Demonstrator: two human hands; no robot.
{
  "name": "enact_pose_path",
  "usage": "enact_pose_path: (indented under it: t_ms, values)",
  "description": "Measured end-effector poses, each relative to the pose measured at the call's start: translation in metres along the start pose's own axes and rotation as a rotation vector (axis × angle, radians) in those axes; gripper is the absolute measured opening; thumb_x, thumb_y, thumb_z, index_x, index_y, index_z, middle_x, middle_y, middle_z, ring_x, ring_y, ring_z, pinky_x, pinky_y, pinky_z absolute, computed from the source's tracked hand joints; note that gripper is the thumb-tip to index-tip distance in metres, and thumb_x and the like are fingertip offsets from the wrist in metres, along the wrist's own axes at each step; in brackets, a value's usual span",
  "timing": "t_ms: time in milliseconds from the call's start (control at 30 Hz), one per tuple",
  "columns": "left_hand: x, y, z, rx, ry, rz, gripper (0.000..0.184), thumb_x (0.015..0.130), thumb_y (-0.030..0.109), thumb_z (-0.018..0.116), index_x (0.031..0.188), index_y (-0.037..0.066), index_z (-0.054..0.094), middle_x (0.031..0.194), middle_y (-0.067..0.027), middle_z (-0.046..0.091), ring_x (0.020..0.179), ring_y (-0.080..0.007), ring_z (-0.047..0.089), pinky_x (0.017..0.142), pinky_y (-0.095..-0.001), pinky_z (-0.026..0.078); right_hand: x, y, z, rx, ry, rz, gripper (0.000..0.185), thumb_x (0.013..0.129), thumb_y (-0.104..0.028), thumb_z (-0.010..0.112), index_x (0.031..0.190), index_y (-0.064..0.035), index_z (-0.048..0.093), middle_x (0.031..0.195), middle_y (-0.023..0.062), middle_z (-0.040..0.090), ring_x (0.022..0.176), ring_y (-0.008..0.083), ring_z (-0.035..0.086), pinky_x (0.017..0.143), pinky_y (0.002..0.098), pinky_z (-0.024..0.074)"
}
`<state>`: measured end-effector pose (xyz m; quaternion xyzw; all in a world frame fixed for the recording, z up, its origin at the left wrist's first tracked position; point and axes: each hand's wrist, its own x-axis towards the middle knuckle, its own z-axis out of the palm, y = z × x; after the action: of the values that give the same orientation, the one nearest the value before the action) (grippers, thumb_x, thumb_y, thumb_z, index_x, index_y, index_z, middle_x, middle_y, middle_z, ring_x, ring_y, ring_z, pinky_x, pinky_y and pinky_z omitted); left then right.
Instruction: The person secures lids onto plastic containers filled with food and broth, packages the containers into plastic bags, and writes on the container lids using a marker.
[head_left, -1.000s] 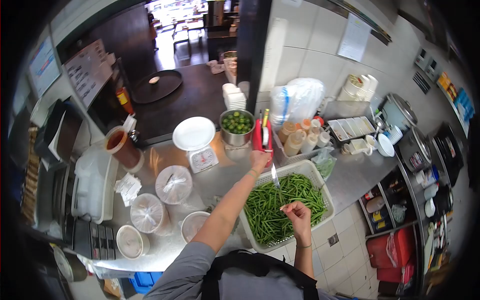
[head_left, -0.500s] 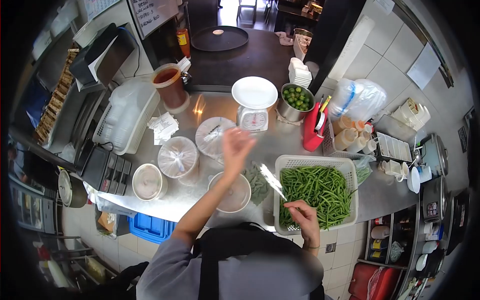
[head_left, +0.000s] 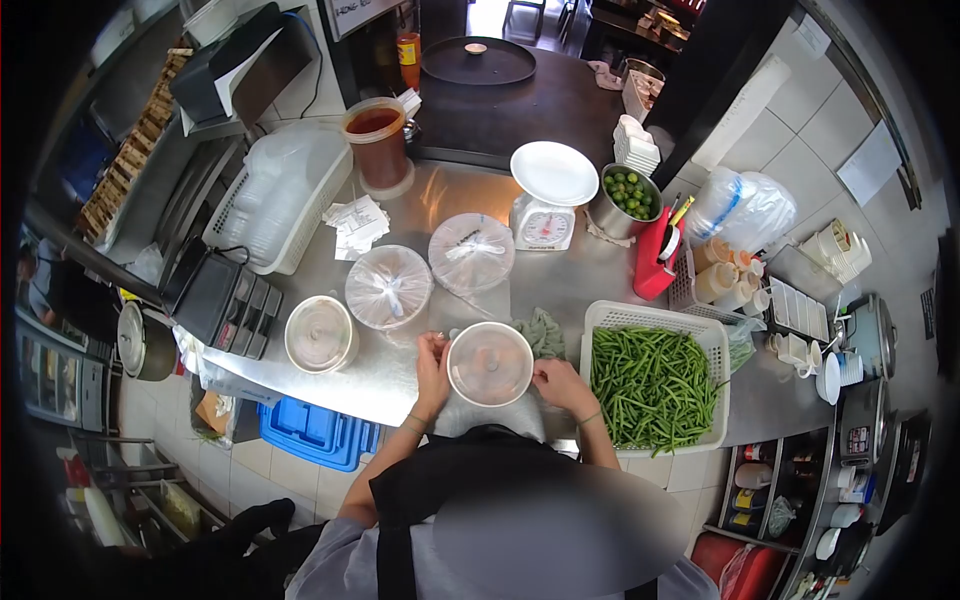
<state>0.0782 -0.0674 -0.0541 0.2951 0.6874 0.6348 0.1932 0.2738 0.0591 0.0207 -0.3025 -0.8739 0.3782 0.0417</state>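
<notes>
A round tub (head_left: 490, 363) with a translucent lid stands at the front of the steel counter. My left hand (head_left: 432, 372) is at its left rim, fingers curled in against the side. At the right rim, my right hand (head_left: 565, 386) has its fingers pinched together. Clear, shiny plastic (head_left: 490, 415) shows between the tub and my apron. Behind it sit two tubs wrapped in knotted plastic, one nearer (head_left: 388, 287) and one farther (head_left: 471, 252). A crumpled green-grey cloth (head_left: 542, 333) lies close to my right hand.
Right of me is a white basket (head_left: 655, 312) heaped with green beans (head_left: 655, 385). A lidded tub (head_left: 320, 335) stands to the left. A scale (head_left: 545, 225), a pot of green limes (head_left: 628, 195) and a tub of red-brown liquid (head_left: 378, 150) line the back.
My left hand has come down from above the tubs to the lidded tub's left side. My right hand has left the bean basket for its right side; the shiny strip it held no longer shows.
</notes>
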Motion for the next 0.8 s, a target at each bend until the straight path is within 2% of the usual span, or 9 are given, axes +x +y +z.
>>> enact_pose_path:
  t_ms: [167,200,333,433,567,600,700,733,800]
  values:
    - [-0.012,-0.009,-0.023,0.099,-0.095,-0.06,0.025,0.086,0.013,0.058,0.099,0.002,0.039,0.08,-0.0087,0.051,0.068,-0.0166,0.052,0.063,-0.03,0.043,-0.006,0.0,0.003,0.393,-0.404,0.291,0.015,0.084,-0.012,0.051,0.086,0.0012,0.058,0.077,0.0093,0.058,0.061,0.0155,0.063,0.048,0.027,0.0509]
    - [-0.013,-0.009,-0.028,0.119,-0.093,-0.062,0.026,0.085,0.012,0.059,0.098,0.002,0.039,0.081,-0.0082,0.051,0.068,-0.0152,0.051,0.063,-0.0288,0.043,-0.008,-0.005,0.008,0.445,-0.44,0.345,0.02,0.087,-0.015,0.05,0.097,-0.0003,0.058,0.092,0.0091,0.053,0.067,0.015,0.063,0.048,0.025,0.0524]
    - [-0.022,0.001,-0.04,0.186,-0.058,-0.083,0.034,0.08,0.012,0.064,0.099,0.002,0.038,0.084,-0.0068,0.049,0.063,-0.0111,0.046,0.06,-0.0247,0.041,-0.019,0.001,0.033,0.576,-0.259,0.322,0.023,0.088,-0.015,0.049,0.105,-0.0017,0.057,0.094,0.0111,0.051,0.068,0.0198,0.062,0.055,0.028,0.0556]
    - [-0.019,0.002,-0.038,0.333,-0.067,0.045,0.032,0.078,0.012,0.064,0.098,0.001,0.041,0.085,-0.0073,0.049,0.063,-0.0142,0.045,0.061,-0.0271,0.042,-0.028,0.005,0.046,0.17,-0.08,0.136,0.024,0.087,-0.011,0.046,0.106,-0.0006,0.056,0.102,0.0185,0.046,0.077,0.0321,0.061,0.056,0.0312,0.0542]
    - [-0.021,0.001,-0.051,0.746,-0.337,0.529,0.038,0.078,0.014,0.059,0.111,-0.001,0.046,0.11,-0.0167,0.048,0.1,-0.0296,0.047,0.082,-0.0407,0.038,-0.037,-0.002,0.047,0.262,0.121,0.289,0.025,0.089,-0.019,0.045,0.105,-0.0057,0.059,0.112,0.0222,0.051,0.096,0.0325,0.054,0.076,0.0358,0.0446]
    - [-0.025,-0.009,-0.055,0.863,-0.51,0.557,0.05,0.078,0.014,0.055,0.123,-0.002,0.039,0.126,-0.0203,0.039,0.117,-0.0348,0.038,0.093,-0.0433,0.033,-0.041,-0.012,0.046,0.421,0.153,0.305,0.029,0.093,-0.023,0.042,0.111,-0.0054,0.055,0.123,0.0198,0.048,0.109,0.0273,0.05,0.089,0.034,0.0394]
    - [-0.033,-0.006,-0.054,0.545,-0.625,0.49,0.064,0.076,0.016,0.059,0.13,-0.002,0.03,0.132,-0.0231,0.032,0.123,-0.0388,0.031,0.101,-0.0431,0.028,-0.039,0.002,0.078,1.242,0.037,0.381,0.038,0.095,-0.027,0.04,0.125,-0.0033,0.045,0.129,0.0148,0.045,0.117,0.0237,0.045,0.099,0.0328,0.0318]
    - [-0.026,0.019,-0.053,0.39,-0.732,0.439,0.081,0.07,0.018,0.068,0.135,0.0,0.024,0.135,-0.0231,0.028,0.129,-0.0373,0.026,0.106,-0.0422,0.023,-0.037,-0.007,0.071,1.259,-0.002,0.305,0.046,0.097,-0.026,0.035,0.135,-0.0004,0.029,0.136,0.0104,0.037,0.125,0.0192,0.035,0.104,0.032,0.026]
    - [-0.027,0.057,-0.046,0.096,-0.679,0.271,0.081,0.066,0.015,0.074,0.133,0.001,0.03,0.136,-0.0193,0.031,0.128,-0.0322,0.03,0.104,-0.0404,0.026,-0.027,-0.032,0.051,1.331,0.077,0.171,0.045,0.097,-0.021,0.034,0.136,-0.0003,0.027,0.138,0.0109,0.032,0.128,0.0191,0.029,0.106,0.0311,0.0219]
